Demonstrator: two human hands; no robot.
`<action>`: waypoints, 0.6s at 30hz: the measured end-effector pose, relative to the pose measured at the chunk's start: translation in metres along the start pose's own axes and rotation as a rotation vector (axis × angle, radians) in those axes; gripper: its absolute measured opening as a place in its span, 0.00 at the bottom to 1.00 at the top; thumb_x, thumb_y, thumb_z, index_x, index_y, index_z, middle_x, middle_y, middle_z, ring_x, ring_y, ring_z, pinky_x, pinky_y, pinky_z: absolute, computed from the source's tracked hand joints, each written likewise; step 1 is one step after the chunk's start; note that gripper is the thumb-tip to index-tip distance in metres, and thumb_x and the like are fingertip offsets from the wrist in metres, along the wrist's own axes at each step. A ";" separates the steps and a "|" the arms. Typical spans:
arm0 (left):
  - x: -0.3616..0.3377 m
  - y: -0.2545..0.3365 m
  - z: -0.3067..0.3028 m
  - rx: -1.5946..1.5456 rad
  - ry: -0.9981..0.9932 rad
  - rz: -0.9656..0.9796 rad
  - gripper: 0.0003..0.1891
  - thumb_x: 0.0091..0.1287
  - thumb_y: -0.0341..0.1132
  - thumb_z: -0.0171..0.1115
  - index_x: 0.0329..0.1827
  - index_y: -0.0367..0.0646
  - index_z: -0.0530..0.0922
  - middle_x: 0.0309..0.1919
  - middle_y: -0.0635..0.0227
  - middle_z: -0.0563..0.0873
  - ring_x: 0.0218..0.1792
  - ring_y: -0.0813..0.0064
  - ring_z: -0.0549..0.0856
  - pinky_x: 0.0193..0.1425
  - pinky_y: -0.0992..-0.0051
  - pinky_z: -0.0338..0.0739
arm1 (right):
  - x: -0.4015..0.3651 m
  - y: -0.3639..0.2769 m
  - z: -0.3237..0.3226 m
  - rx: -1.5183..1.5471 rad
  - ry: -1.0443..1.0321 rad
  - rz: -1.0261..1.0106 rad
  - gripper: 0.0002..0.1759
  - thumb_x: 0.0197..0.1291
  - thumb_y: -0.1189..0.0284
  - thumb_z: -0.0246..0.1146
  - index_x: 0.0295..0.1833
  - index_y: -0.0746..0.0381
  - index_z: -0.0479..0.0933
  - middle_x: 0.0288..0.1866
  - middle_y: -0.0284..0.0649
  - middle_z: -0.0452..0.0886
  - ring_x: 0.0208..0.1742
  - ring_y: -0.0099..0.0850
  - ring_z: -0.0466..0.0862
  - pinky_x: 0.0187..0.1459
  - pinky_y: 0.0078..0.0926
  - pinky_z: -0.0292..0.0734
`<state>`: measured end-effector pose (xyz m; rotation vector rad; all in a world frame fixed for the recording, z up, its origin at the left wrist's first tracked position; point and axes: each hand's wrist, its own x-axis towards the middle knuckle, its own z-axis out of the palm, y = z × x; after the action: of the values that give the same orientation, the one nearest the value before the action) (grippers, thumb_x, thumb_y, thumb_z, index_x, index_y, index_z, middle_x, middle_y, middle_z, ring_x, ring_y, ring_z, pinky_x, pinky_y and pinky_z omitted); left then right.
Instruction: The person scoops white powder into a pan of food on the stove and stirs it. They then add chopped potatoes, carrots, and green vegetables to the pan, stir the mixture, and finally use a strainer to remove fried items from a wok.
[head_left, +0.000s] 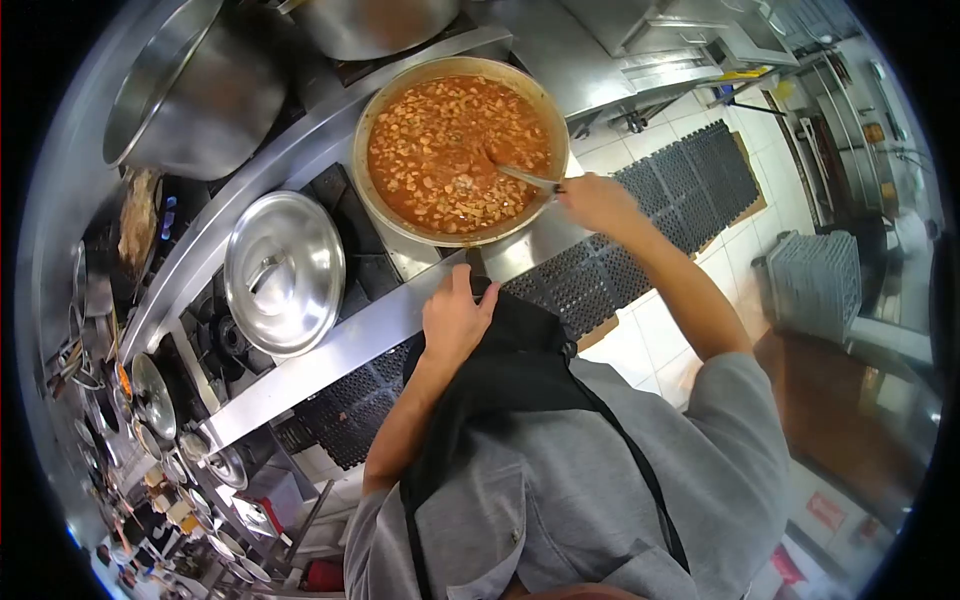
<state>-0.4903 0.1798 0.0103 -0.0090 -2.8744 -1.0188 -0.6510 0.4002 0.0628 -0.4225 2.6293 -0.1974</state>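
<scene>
A wide, deep pan (362,185) holds an orange-red stew (440,150) full of small pale chunks. My right hand (603,205) is closed around the metal handle of a spoon (527,178) at the pan's right side. The spoon's head is sunk in the stew, so its shape is hidden. Below the near rim, my left hand (457,315) is closed on a short dark pan handle (476,264), its thumb and index finger on either side. A round shiny lid (285,275) lies on the stove to the left of the pan.
Large steel pots (215,100) stand at the back left, beside a lit blue burner flame (168,218). The steel stove edge (330,365) runs before me. Black rubber mats (690,185) cover the tiled floor. A grey crate (815,280) stands at the right.
</scene>
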 end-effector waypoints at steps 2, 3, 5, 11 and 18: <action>-0.002 0.001 0.001 0.039 0.056 0.012 0.22 0.57 0.43 0.73 0.44 0.38 0.74 0.20 0.60 0.82 0.22 0.57 0.84 0.27 0.62 0.78 | -0.008 0.007 -0.017 -0.116 -0.058 0.134 0.17 0.66 0.62 0.57 0.44 0.65 0.81 0.45 0.53 0.83 0.49 0.49 0.84 0.51 0.46 0.78; -0.004 0.001 0.002 0.059 0.071 0.006 0.22 0.56 0.43 0.73 0.43 0.38 0.73 0.20 0.60 0.82 0.22 0.58 0.84 0.27 0.62 0.78 | -0.004 0.006 -0.016 -0.145 0.001 0.115 0.16 0.65 0.63 0.56 0.43 0.65 0.81 0.43 0.53 0.83 0.47 0.49 0.85 0.48 0.48 0.79; -0.006 0.002 0.002 0.078 0.085 0.000 0.22 0.56 0.44 0.74 0.41 0.38 0.73 0.21 0.60 0.82 0.22 0.58 0.84 0.26 0.62 0.78 | 0.018 -0.015 -0.013 -0.139 -0.003 0.055 0.16 0.65 0.64 0.56 0.42 0.66 0.81 0.42 0.53 0.83 0.46 0.49 0.85 0.47 0.48 0.80; -0.011 0.002 -0.002 0.165 0.156 0.000 0.23 0.54 0.46 0.75 0.39 0.39 0.73 0.22 0.61 0.80 0.23 0.57 0.83 0.25 0.63 0.78 | 0.017 -0.008 -0.013 -0.167 -0.112 -0.045 0.15 0.65 0.64 0.56 0.44 0.63 0.82 0.42 0.51 0.84 0.43 0.48 0.86 0.44 0.48 0.80; -0.013 0.004 0.000 0.138 0.241 0.078 0.21 0.53 0.43 0.75 0.38 0.40 0.73 0.28 0.58 0.79 0.28 0.53 0.81 0.27 0.60 0.77 | 0.058 -0.029 0.008 -0.255 -0.031 -0.167 0.14 0.62 0.66 0.57 0.43 0.64 0.82 0.43 0.51 0.84 0.45 0.47 0.86 0.44 0.44 0.81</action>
<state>-0.4770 0.1839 0.0115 0.0105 -2.6947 -0.7490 -0.6884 0.3535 0.0375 -0.7257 2.5970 0.0933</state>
